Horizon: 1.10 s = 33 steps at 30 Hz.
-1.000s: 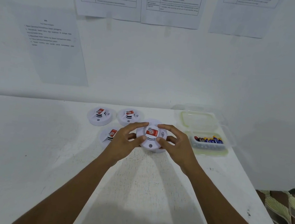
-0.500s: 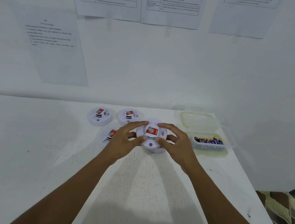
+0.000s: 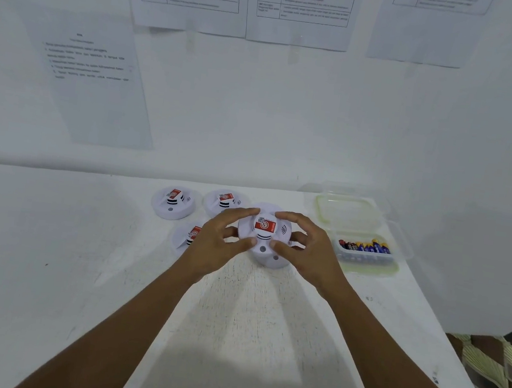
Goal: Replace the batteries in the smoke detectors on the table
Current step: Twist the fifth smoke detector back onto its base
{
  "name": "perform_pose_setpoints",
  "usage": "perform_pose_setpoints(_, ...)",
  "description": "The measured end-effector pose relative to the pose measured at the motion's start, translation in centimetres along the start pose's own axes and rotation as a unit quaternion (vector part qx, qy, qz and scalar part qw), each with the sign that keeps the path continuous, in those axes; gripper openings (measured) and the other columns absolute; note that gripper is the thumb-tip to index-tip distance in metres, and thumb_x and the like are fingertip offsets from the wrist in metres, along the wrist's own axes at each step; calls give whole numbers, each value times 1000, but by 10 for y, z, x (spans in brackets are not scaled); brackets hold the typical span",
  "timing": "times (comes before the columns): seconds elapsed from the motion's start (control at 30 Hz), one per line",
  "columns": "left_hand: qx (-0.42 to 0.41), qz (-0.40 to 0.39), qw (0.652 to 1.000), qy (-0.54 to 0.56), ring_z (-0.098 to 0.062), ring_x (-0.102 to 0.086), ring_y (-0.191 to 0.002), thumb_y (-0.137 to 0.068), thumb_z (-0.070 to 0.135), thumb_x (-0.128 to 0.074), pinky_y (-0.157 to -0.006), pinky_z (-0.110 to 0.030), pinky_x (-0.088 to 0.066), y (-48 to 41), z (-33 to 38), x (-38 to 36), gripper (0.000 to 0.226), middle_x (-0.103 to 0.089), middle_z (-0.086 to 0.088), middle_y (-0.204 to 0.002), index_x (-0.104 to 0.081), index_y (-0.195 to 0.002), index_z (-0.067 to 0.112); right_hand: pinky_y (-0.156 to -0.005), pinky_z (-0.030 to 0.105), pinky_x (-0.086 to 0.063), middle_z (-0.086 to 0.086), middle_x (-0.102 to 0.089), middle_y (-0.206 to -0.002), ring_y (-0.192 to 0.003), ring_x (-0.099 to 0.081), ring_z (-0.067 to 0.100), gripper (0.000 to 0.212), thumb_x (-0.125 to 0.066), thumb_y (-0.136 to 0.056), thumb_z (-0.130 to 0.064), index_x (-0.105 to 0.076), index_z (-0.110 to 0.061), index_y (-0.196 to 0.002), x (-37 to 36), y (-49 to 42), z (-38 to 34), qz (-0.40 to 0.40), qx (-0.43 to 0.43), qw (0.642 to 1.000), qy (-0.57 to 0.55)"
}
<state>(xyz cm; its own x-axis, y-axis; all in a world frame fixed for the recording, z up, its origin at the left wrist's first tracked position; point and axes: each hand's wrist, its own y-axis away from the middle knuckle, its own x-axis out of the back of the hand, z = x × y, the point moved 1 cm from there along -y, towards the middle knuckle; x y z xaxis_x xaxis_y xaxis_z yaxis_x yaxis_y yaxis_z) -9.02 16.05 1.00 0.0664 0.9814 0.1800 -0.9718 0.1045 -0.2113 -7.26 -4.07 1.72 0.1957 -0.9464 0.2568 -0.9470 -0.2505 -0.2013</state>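
Observation:
A round white smoke detector point(image 3: 263, 238) with a red label sits near the middle of the white table point(image 3: 46, 264), label side up. My left hand point(image 3: 220, 241) grips its left rim and my right hand point(image 3: 305, 251) grips its right rim, thumbs on the near edge. Three more white detectors lie behind and to the left: one far left point(image 3: 173, 203), one behind my left hand point(image 3: 223, 202), one partly hidden under my left hand point(image 3: 186, 237). A clear plastic box of batteries point(image 3: 364, 247) stands to the right.
The box's clear lid point(image 3: 349, 211) lies open behind it, near the wall. Printed sheets point(image 3: 85, 76) hang on the white wall. The table's right edge point(image 3: 440, 361) drops off beside a patterned floor.
Both hands have shifted slightly on the detector and it has turned a little between them. The other detectors and the battery box have not moved.

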Motion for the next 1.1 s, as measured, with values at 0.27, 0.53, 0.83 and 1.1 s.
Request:
perform_pose_setpoints(0.27,-88,19,993,-74,-5,-59,-113,-85,14,-72,-86,-19,-54,-19,1,-2,46,-57,9,-128,-54,-121,37,-83,36,-60,-7,-64,-123,-104,-67,15,48,-80,-78,-15,-63,-22,-123,4,-21,5,30,38,997,52)
perform_pose_setpoints(0.53,-76,33,982,-170,5,-50,-118,-87,26,-69,-100,-12,-36,-55,-21,-2,45,-58,11,-131,-56,-130,25,-78,19,-48,-13,-64,-122,-107,-59,7,43,-78,-80,-20,-64,-29,-120,12,-50,16,40,45,990,126)
perform_pose_setpoints(0.83,-19,21,980,-196,-17,-60,-114,-88,18,-69,-95,-24,-45,-114,-34,-5,43,-62,-3,-128,-57,-129,14,-86,23,-50,-8,-66,-107,-93,-61,8,41,-75,-81,-8,-66,-20,-119,16,-112,35,41,-11,990,136)
perform_pose_setpoints(1.1,60,9,956,-288,-25,-53,-124,-90,16,-64,-104,-29,-37,-141,-54,-23,45,-57,-8,-136,-53,-134,10,-91,32,-53,3,-69,-113,-97,-65,19,36,-72,-80,-1,-68,-14,-113,13,-145,72,27,-91,982,162)
